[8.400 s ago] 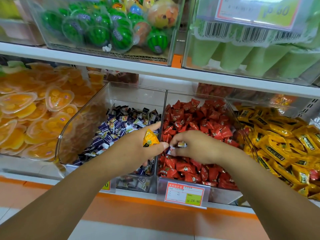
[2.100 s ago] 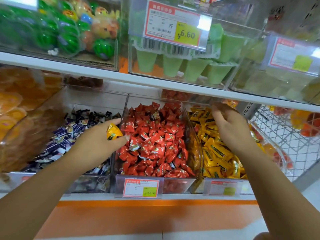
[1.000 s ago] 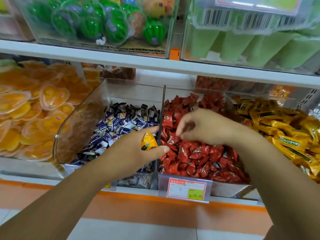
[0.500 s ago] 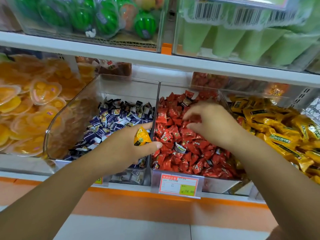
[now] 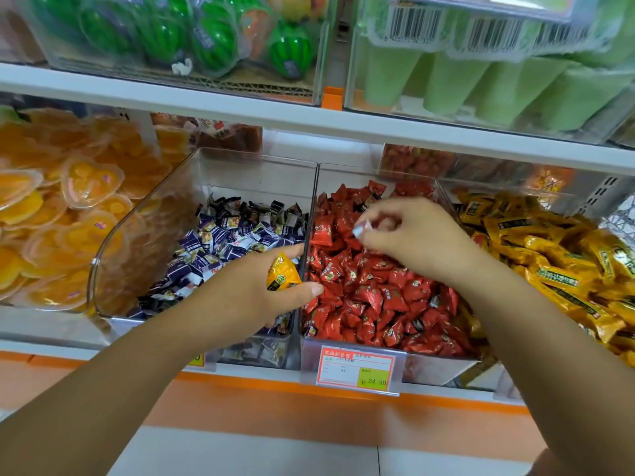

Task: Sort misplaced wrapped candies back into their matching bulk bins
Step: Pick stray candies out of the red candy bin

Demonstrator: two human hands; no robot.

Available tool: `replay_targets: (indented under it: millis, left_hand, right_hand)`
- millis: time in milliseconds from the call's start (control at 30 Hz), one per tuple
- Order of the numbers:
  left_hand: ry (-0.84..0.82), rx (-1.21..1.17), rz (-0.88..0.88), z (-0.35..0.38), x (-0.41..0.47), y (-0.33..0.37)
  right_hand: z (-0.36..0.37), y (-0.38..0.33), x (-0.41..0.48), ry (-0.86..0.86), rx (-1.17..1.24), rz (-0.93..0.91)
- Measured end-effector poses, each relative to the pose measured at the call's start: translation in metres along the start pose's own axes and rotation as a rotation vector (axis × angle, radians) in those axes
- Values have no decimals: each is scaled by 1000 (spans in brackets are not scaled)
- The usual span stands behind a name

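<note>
Shop shelving, with a white shelf board [image 5: 309, 123] across the top and an orange strip [image 5: 275, 389] along the near front edge. On the lower level, clear plastic containers stand side by side. The far-left section holds orange jelly cups [image 5: 51, 218]. To its right, the left clear bin [image 5: 254, 176] contains purple-and-white wrapped candies [image 5: 233, 235]. It stands against the middle clear bin [image 5: 436, 367], which is filled with red wrapped candies [image 5: 378, 297] and carries a price tag [image 5: 355, 369] on its near wall. At the right, yellow wrapped candies [image 5: 549, 266] lie heaped. Above the shelf board, a clear box of green watermelon-shaped sweets [image 5: 206, 39] stands to the left and pale green cups [image 5: 481, 87] to the right.

The left hand [image 5: 251, 297] hovers over the near end of the divide between the left clear bin and the middle clear bin. Its thumb and forefinger are curled round a single yellow candy [image 5: 282, 277], held clear of both piles. The right hand [image 5: 415, 235] is above the far half of the middle clear bin with its fingers curled. It pinches a small pale-wrapped candy [image 5: 361, 230] at the fingertips, just above the red wrapped candies. Both forearms reach in from the near edge.
</note>
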State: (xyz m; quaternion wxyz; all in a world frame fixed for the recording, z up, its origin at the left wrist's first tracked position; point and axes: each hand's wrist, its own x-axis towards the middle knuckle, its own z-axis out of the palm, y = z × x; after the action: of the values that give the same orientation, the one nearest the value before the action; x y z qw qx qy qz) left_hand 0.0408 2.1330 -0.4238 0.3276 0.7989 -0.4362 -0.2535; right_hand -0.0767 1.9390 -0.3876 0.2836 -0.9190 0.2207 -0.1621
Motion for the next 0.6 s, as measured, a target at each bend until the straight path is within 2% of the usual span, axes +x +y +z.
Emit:
replay_targets:
  millis: [67, 100, 167, 233, 300, 367, 433, 500, 600]
  left_hand:
    - [3, -16, -3, 1, 0, 0]
    - [5, -24, -5, 1, 0, 0]
    - [6, -39, -11, 1, -2, 1]
    - [2, -36, -14, 1, -2, 2]
    - [1, -21, -10, 2, -1, 2]
    - [7, -16, -9, 2, -1, 2]
    - [7, -12, -7, 1, 0, 1]
    - [8, -18, -10, 1, -1, 1]
    - [15, -21, -13, 2, 0, -1]
  right_hand:
    - [2, -14, 6, 137, 164, -34]
    - [5, -22, 8, 128, 213, -63]
    - [12, -32, 11, -20, 216, -97]
    - [7, -33, 10, -169, 96, -82]
    - [-14, -26, 3, -292, -152, -33]
    - [-33, -16, -7, -485, -403, 94]
    - [-37, -8, -17, -675, -554, 234]
    - [-30, -6, -24, -800, -660, 241]
    - [-18, -3, -28, -887, -739, 172]
